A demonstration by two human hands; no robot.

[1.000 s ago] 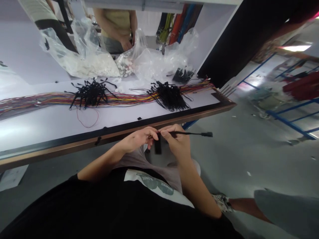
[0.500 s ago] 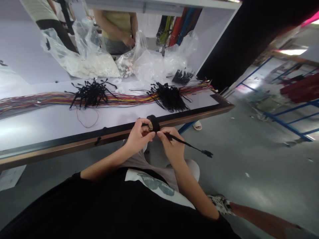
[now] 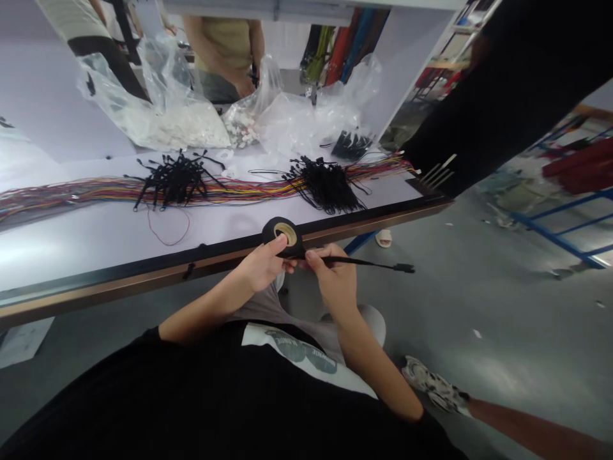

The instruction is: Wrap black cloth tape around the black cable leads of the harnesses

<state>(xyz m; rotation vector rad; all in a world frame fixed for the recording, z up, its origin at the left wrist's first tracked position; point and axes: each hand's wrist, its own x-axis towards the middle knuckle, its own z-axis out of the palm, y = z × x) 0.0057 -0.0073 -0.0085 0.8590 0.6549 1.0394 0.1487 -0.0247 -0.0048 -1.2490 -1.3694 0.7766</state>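
My left hand [image 3: 264, 263] is closed on a roll of black tape [image 3: 269, 231], its thumb at the pale cardboard core. Close beside it, my right hand [image 3: 334, 275] pinches a thin black cable [image 3: 368, 262] that sticks out to the right and ends in a small dark connector [image 3: 403, 268]. The cable's left end meets the tape roll between the two hands, where fingers partly hide it. Both hands are just in front of the table's front edge [image 3: 220, 254], above my lap.
Long coloured wires [image 3: 249, 191] run along the white table, with two heaps of black connector leads, a left heap [image 3: 179, 179] and a right heap [image 3: 328, 184]. Behind them stand clear plastic bags [image 3: 177, 124] of small white parts. A person in dark clothing [image 3: 502, 96] stands at the right end.
The tape roll has turned in my left hand so its core now faces up. The cable's free end has swung up to nearly level. At the right, the person in dark clothing has shifted.
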